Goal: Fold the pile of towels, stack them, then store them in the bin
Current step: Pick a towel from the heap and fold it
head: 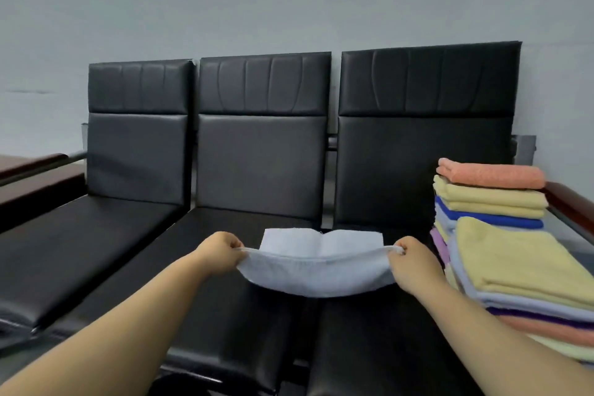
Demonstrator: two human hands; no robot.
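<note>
One pale towel [316,270] is pinched at both corners by left hand [221,251] and right hand [413,262]; two stacks [501,235] stand just right; three seats [106,244], left two bare.

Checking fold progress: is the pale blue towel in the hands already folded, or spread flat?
Mid-fold. The pale blue towel is doubled over: left hand and right hand pinch its near corners, lifted, while its far edge lies on the black seat.

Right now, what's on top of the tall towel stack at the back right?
An orange folded towel tops the tall stack, with yellow towels and a blue one beneath. The nearer stack covers its lower layers.
</note>
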